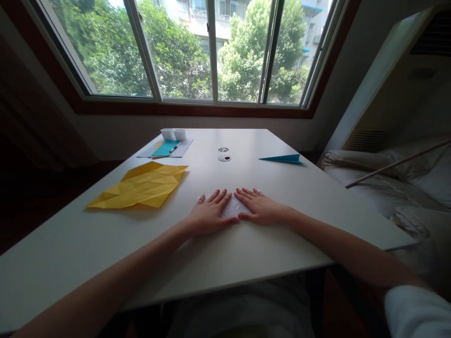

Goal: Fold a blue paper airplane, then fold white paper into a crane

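Note:
A small piece of white paper [233,207] lies flat on the white table [246,253], mostly covered by my hands. My left hand [207,217] presses on its left part, fingers spread and flat. My right hand [259,207] presses on its right part the same way. The fingertips of both hands nearly meet over the paper's middle. Neither hand grips anything; both lie palm down on the sheet.
A creased yellow sheet [141,188] lies to the left. A folded teal paper plane [283,159] rests at the far right. At the back left are teal paper [165,148], a pen and two white cups [173,134]. A bed [394,188] stands right of the table.

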`<action>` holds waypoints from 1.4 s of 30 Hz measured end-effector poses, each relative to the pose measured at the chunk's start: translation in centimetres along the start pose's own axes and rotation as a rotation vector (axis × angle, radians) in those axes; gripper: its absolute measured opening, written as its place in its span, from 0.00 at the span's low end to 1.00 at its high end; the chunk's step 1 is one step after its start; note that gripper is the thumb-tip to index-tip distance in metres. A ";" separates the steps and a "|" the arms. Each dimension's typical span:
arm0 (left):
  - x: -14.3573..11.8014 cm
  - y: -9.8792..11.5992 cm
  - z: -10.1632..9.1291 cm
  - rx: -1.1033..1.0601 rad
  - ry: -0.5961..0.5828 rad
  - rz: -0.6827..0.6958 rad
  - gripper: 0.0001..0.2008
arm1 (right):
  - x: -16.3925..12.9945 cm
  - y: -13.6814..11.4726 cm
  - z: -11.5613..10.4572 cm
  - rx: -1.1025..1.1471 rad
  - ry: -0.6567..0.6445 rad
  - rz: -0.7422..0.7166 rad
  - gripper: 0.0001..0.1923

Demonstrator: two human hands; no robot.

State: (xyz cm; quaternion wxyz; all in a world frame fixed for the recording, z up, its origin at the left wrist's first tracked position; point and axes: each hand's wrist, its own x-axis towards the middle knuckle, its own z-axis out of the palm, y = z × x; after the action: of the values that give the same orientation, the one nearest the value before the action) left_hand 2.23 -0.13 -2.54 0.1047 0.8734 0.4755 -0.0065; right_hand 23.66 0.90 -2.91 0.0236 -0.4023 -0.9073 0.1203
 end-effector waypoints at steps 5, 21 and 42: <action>0.0 -0.2 0.1 -0.003 0.010 -0.001 0.45 | 0.0 0.0 -0.1 0.015 -0.017 0.003 0.43; -0.2 -0.7 -0.3 0.011 -0.048 -0.077 0.51 | -0.5 1.0 -0.8 0.025 -0.103 0.097 0.51; -1.6 -0.6 -0.4 0.100 -0.072 -0.264 0.55 | -1.5 2.3 -1.5 0.043 -0.174 0.174 0.57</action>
State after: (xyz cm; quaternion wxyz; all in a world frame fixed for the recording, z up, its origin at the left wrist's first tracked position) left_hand 0.81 -1.11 -2.03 0.0762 0.8067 0.5812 -0.0754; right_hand 26.48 1.59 -1.94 -0.0571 -0.4670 -0.8648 0.1755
